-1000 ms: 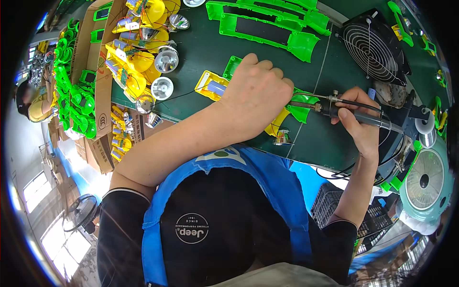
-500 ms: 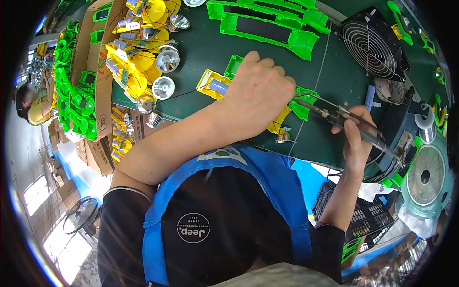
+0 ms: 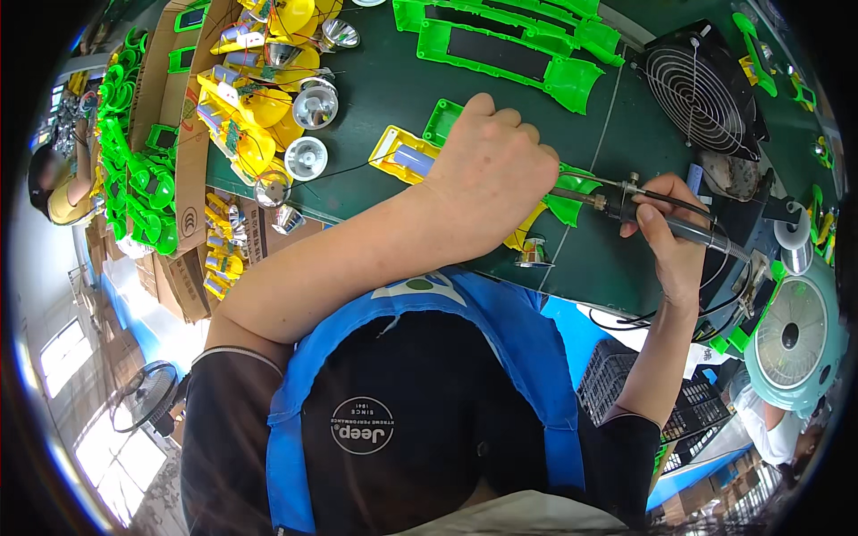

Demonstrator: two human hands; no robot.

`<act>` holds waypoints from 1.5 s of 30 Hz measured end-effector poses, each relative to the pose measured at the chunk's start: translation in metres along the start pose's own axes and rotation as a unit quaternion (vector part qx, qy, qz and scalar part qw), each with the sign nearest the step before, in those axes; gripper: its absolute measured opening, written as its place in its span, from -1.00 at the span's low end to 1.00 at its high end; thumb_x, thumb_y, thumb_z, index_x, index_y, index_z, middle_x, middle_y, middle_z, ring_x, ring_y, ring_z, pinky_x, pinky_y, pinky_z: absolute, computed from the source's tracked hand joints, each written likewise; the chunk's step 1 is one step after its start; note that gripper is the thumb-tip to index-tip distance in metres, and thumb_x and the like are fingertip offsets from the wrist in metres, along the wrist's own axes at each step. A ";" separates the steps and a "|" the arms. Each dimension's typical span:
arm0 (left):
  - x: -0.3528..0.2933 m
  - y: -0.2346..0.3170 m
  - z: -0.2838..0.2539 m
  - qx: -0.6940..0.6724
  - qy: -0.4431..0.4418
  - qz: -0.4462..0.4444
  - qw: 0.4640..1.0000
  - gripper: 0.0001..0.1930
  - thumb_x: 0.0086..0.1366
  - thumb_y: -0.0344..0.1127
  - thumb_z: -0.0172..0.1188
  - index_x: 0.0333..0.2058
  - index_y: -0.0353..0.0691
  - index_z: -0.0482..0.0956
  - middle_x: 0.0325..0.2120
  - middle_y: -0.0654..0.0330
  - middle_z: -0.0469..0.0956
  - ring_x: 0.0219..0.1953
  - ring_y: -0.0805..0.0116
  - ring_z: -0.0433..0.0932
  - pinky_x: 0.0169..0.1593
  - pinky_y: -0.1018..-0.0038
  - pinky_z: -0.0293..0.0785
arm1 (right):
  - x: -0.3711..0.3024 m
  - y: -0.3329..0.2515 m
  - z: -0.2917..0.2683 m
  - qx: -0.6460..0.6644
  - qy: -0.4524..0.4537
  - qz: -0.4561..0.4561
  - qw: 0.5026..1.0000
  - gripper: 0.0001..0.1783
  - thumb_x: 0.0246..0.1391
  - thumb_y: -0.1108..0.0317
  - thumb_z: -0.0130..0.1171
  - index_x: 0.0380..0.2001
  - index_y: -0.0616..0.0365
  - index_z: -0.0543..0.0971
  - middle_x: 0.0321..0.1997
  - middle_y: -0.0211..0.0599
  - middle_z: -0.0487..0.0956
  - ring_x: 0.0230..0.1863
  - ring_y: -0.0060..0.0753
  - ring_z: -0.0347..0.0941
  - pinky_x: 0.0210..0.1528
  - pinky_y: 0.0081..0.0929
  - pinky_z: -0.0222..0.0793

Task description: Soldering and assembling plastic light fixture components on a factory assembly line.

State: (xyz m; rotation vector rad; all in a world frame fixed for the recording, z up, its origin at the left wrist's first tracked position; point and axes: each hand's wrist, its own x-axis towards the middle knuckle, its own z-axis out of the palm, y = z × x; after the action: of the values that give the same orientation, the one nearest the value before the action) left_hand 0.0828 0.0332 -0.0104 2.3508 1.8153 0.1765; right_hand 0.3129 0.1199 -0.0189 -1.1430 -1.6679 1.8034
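My right hand point(image 3: 677, 241) grips a soldering iron point(image 3: 688, 228) with a thin feed tube and a cable along it. The iron lies nearly level, its front end reaching left to my left hand point(image 3: 500, 174). That hand is a closed fist seen from the back, so its fingertips and the iron's tip are hidden. Beneath the fist lies a yellow housing point(image 3: 388, 154) holding a purple battery point(image 3: 413, 162), and a green shell point(image 3: 441, 121) shows behind it. A green flared end point(image 3: 565, 204) sticks out on the right. A silver reflector cup point(image 3: 534, 253) sits just below.
Yellow housings point(image 3: 259, 107) with wires and reflectors crowd the left, beside a cardboard box point(image 3: 192, 170) of green parts. Green shells point(image 3: 500, 54) lie at the back. A black fan point(image 3: 702, 85) stands back right; a teal fan point(image 3: 791, 330) is at the right. Another person point(image 3: 67, 188) is far left.
My right hand has shifted slightly right, and the soldering iron now lies flatter. My left hand has barely moved. A person in white has come into view at the lower right.
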 end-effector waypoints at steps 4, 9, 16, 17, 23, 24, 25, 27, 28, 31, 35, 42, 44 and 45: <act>0.001 0.001 -0.001 -0.001 -0.008 -0.001 1.000 -0.93 -0.09 -0.43 0.14 -0.54 -0.19 0.51 -0.56 0.18 0.48 -0.38 0.29 0.47 -0.26 0.40 0.25 | -0.016 0.010 -0.002 -0.011 0.034 -0.030 0.999 -0.80 0.03 0.40 0.18 -0.33 0.31 0.45 -0.49 -0.31 0.54 -0.52 -0.60 0.47 -0.42 -0.71 0.36; 0.002 0.002 -0.003 0.005 -0.005 -0.002 1.000 -0.93 -0.08 -0.43 0.13 -0.53 -0.19 0.52 -0.56 0.19 0.48 -0.38 0.29 0.47 -0.27 0.40 0.24 | -0.041 0.030 0.003 0.077 0.184 -0.137 0.970 -0.69 0.08 0.26 0.18 -0.30 0.34 0.44 -0.46 -0.21 0.57 -0.49 -0.48 0.49 -0.32 -0.61 0.35; 0.001 0.001 0.000 0.015 0.005 -0.002 1.000 -0.93 -0.06 -0.41 0.10 -0.52 -0.19 0.52 -0.57 0.19 0.48 -0.38 0.28 0.48 -0.27 0.39 0.24 | -0.028 0.044 0.064 -0.034 0.174 -0.287 0.941 -0.52 0.19 0.11 0.08 -0.05 0.24 0.20 -0.25 0.06 0.53 -0.26 -0.12 0.56 -0.02 -0.16 0.39; 0.002 0.001 0.000 0.010 0.004 -0.002 1.000 -0.93 -0.06 -0.41 0.11 -0.52 -0.19 0.52 -0.56 0.19 0.48 -0.38 0.28 0.48 -0.27 0.39 0.24 | -0.026 0.046 0.071 -0.038 0.162 -0.290 0.943 -0.54 0.19 0.14 0.08 -0.06 0.23 0.20 -0.23 0.06 0.53 -0.24 -0.14 0.56 0.01 -0.18 0.37; 0.000 0.003 -0.001 0.002 0.000 0.002 1.000 -0.93 -0.07 -0.39 0.12 -0.52 -0.19 0.52 -0.55 0.18 0.49 -0.37 0.28 0.48 -0.27 0.39 0.25 | -0.020 0.059 0.081 -0.070 0.151 -0.365 0.916 -0.63 0.13 0.34 0.15 -0.11 0.28 0.27 -0.18 -0.02 0.42 -0.28 -0.23 0.56 -0.14 -0.41 0.45; 0.000 0.002 -0.001 0.000 0.002 0.002 1.000 -0.93 -0.07 -0.39 0.12 -0.52 -0.19 0.51 -0.55 0.18 0.50 -0.38 0.28 0.49 -0.27 0.39 0.26 | -0.020 0.058 0.080 -0.068 0.148 -0.356 0.920 -0.62 0.15 0.30 0.14 -0.10 0.27 0.26 -0.18 -0.02 0.42 -0.28 -0.24 0.56 -0.12 -0.40 0.44; 0.000 0.002 -0.001 -0.001 0.003 0.003 1.000 -0.93 -0.07 -0.39 0.12 -0.52 -0.19 0.51 -0.55 0.18 0.50 -0.38 0.28 0.49 -0.27 0.39 0.26 | -0.021 0.058 0.080 -0.069 0.149 -0.357 0.920 -0.62 0.15 0.30 0.14 -0.10 0.27 0.26 -0.18 -0.02 0.42 -0.28 -0.24 0.56 -0.12 -0.40 0.44; -0.002 0.001 0.000 -0.004 0.017 -0.001 1.000 -0.92 -0.07 -0.40 0.13 -0.51 -0.19 0.52 -0.55 0.19 0.49 -0.38 0.28 0.49 -0.27 0.39 0.26 | -0.023 0.058 0.081 -0.004 0.174 -0.310 0.935 -0.60 0.17 0.22 0.12 -0.10 0.24 0.25 -0.19 -0.04 0.44 -0.26 -0.25 0.54 -0.07 -0.37 0.39; -0.003 0.001 0.001 -0.006 0.019 0.000 1.000 -0.92 -0.07 -0.40 0.13 -0.51 -0.19 0.52 -0.55 0.19 0.49 -0.38 0.28 0.49 -0.27 0.39 0.26 | -0.024 0.057 0.078 -0.016 0.185 -0.304 0.934 -0.57 0.18 0.14 0.10 -0.09 0.21 0.25 -0.23 -0.08 0.48 -0.24 -0.30 0.52 -0.02 -0.37 0.33; -0.009 -0.002 0.007 -0.017 0.028 -0.011 0.999 -0.92 -0.06 -0.40 0.15 -0.50 -0.18 0.52 -0.53 0.21 0.48 -0.37 0.28 0.49 -0.27 0.38 0.28 | -0.024 0.056 0.074 -0.008 0.216 -0.286 0.934 -0.56 0.17 0.11 0.10 -0.10 0.19 0.26 -0.25 -0.10 0.51 -0.23 -0.35 0.50 -0.01 -0.39 0.31; -0.040 -0.008 -0.001 -0.094 0.139 0.027 0.985 -0.93 0.02 -0.37 0.17 -0.49 -0.17 0.50 -0.50 0.18 0.45 -0.38 0.22 0.50 -0.31 0.33 0.36 | -0.021 0.052 0.076 -0.033 0.266 -0.277 0.923 -0.53 0.18 0.04 0.07 -0.13 0.23 0.27 -0.35 -0.07 0.54 -0.29 -0.32 0.50 -0.02 -0.37 0.31; -0.141 -0.034 -0.024 -0.125 -0.003 -0.226 0.966 -0.85 0.24 -0.38 0.10 -0.25 -0.30 0.53 -0.37 0.07 0.52 -0.39 0.07 0.53 -0.36 0.24 0.45 | -0.018 0.053 0.075 -0.021 0.282 -0.288 0.915 -0.59 0.22 0.09 0.01 -0.10 0.22 0.27 -0.35 -0.10 0.55 -0.28 -0.34 0.48 -0.04 -0.35 0.32; -0.123 -0.039 -0.018 -0.268 0.208 -0.198 0.920 -0.81 0.22 -0.45 0.12 -0.18 -0.30 0.55 -0.36 0.09 0.54 -0.39 0.06 0.51 -0.35 0.28 0.45 | -0.018 0.051 0.075 -0.001 0.279 -0.286 0.917 -0.60 0.22 0.10 0.03 -0.11 0.21 0.29 -0.35 -0.11 0.55 -0.28 -0.36 0.48 -0.05 -0.38 0.32; -0.115 -0.041 -0.015 -0.267 0.212 -0.199 0.919 -0.81 0.22 -0.45 0.12 -0.18 -0.30 0.55 -0.36 0.09 0.54 -0.39 0.06 0.51 -0.35 0.28 0.45 | -0.019 0.055 0.072 0.042 0.271 -0.288 0.918 -0.60 0.22 0.11 0.03 -0.10 0.20 0.28 -0.34 -0.11 0.54 -0.27 -0.34 0.47 -0.05 -0.36 0.33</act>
State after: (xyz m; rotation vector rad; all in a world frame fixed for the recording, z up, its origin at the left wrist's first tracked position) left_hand 0.0117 -0.0669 -0.0031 1.6131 2.0381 1.0443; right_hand 0.2784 0.0512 -0.0705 -0.8759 -1.3774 1.0555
